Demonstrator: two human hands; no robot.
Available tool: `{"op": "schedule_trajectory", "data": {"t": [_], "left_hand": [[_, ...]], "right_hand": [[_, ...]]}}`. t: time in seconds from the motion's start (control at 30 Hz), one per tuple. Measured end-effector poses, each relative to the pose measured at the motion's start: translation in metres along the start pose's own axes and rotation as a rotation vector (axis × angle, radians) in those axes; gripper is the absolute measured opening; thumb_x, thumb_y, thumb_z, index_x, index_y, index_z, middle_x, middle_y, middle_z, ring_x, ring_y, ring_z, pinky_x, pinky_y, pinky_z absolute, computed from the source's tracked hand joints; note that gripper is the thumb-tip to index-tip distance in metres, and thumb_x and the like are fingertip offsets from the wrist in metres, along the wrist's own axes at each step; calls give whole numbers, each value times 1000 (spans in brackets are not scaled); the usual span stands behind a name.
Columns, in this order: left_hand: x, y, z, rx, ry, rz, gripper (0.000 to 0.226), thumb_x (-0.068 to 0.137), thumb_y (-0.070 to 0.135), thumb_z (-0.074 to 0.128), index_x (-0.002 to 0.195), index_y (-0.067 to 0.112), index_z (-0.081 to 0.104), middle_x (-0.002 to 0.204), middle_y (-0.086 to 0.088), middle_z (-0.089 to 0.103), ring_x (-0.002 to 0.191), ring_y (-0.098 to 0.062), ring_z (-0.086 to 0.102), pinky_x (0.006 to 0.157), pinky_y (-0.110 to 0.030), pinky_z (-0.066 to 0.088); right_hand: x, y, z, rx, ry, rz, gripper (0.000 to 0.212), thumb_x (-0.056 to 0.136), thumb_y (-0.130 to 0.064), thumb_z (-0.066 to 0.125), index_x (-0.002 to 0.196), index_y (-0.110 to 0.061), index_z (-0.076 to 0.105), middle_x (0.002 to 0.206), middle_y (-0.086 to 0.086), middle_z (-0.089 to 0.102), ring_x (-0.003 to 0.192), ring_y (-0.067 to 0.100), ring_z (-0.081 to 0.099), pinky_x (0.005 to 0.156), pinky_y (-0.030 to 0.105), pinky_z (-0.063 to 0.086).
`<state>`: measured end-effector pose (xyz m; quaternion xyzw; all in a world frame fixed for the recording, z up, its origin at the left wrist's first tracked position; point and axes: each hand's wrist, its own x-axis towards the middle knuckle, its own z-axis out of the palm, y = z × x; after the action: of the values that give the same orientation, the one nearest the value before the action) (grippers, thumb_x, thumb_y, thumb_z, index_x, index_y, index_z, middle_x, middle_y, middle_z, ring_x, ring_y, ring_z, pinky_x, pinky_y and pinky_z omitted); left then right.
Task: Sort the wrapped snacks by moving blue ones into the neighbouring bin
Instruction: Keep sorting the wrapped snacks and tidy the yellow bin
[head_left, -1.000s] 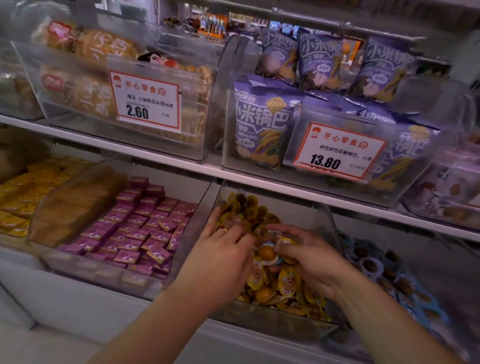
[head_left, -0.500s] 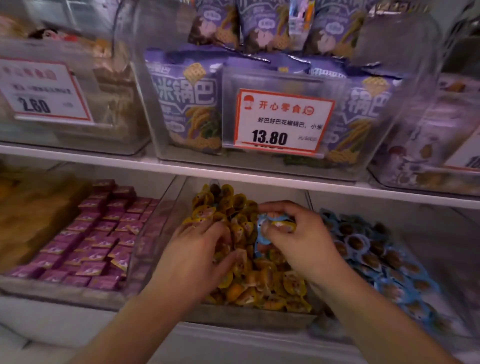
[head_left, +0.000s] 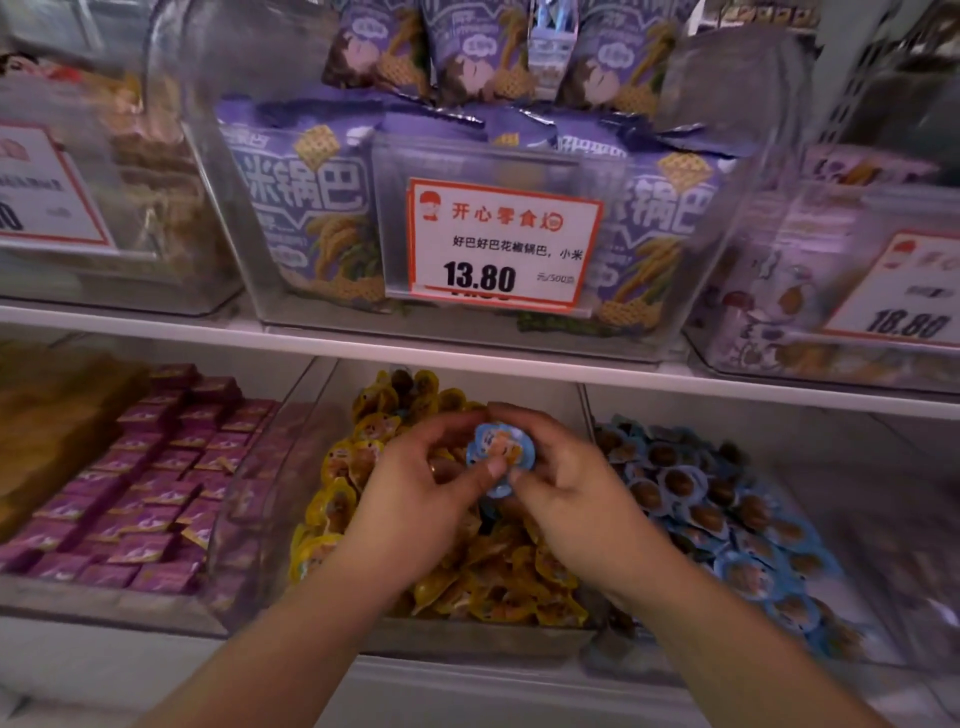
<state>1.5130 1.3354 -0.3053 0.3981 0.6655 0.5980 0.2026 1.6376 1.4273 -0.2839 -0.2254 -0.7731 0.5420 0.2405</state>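
1. the left hand (head_left: 415, 493) and the right hand (head_left: 566, 483) are meeting over the middle bin (head_left: 291, 467), both pinching one blue wrapped snack (head_left: 500, 454) between thumbs and curled fingers.
2. the blue wrapped snack is being held face up above the heap of yellow wrapped snacks (head_left: 498, 577), just clear of the pile, with its round printed lid turned toward the camera.
3. the yellow wrapped snacks are filling the clear middle bin on the lower shelf.
4. the neighbouring bin (head_left: 852, 525), just to the right, is holding a spread of blue snacks (head_left: 727, 525) with brown centres.
5. purple square packets (head_left: 145, 493) are lying in rows in the bin to the left.
6. on the upper shelf (head_left: 467, 353), purple snack bags (head_left: 306, 208) are standing in a clear box behind a price tag (head_left: 501, 244) reading 13.80.
7. a second tag (head_left: 904, 291), reading 18.80, is showing at the right edge, blurred.
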Motion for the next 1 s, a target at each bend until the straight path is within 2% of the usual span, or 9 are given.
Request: {"op": "schedule_trajectory", "data": {"t": [0.13,0.2,0.33,0.47,0.53,0.6,0.67,0.9,1.0], "left_hand": [[3,-1,-6,-27,13,-8,31,84,8,77,112,18,68,95,5,76,83,-15,73,68,-26,59],[2,-4,-9,-20,2,10,30,86,12,75,113,20,66,95,10,75,82,-6,72,67,-18,55],[1,-10,-21,-97,123,-55,14,90,18,70,104,18,70,91,2,75,82,-2,70,66,-11,51],[5,-11,-36,-343,274,-230,18,91,20,68,104,7,68,94,-15,74,84,-27,70,72,-35,58],[8,-6,-41,-506,298,-309,20,93,19,65,105,3,65,91,-18,73,75,-29,67,63,-32,56],[7,-4,-44,-600,263,-338,17,94,17,64,104,3,63,87,-18,72,68,-25,66,54,-25,54],[4,-3,-46,-610,232,-352,17,93,16,65,104,3,62,90,-18,71,65,-23,66,52,-24,54],[-2,-2,-54,-583,233,-354,29,92,18,67,115,2,60,101,-21,71,69,-22,70,62,-33,58],[-4,-1,-54,-571,210,-341,28,89,19,70,112,6,62,104,-21,71,75,-25,74,62,-31,59]], "right_hand": [[10,-5,6,-77,18,-35,49,95,8,50,127,-28,58,126,-1,66,117,11,62,103,26,49],[18,-6,12,-119,2,-23,49,94,9,47,125,-28,58,129,2,64,120,15,60,105,30,48],[30,0,35,-185,-92,25,51,97,3,48,146,-13,46,140,9,58,130,20,54,111,38,43],[40,-2,46,136,119,137,35,92,10,49,113,-11,69,121,14,69,117,25,64,107,40,46],[46,12,38,-142,140,155,27,93,-1,51,107,-15,69,119,16,68,115,32,62,104,47,48],[46,28,35,-704,-98,241,33,92,-23,51,123,-16,61,128,16,62,119,35,58,102,44,48],[43,40,40,-959,-264,375,48,89,-31,48,134,-15,48,135,19,56,123,37,55,103,43,47],[42,37,37,-958,-157,272,40,83,-32,62,123,-32,61,126,1,64,115,25,61,96,36,52],[32,21,35,-808,3,48,32,90,-29,62,121,-30,63,118,-3,70,110,20,65,92,31,53]]}}
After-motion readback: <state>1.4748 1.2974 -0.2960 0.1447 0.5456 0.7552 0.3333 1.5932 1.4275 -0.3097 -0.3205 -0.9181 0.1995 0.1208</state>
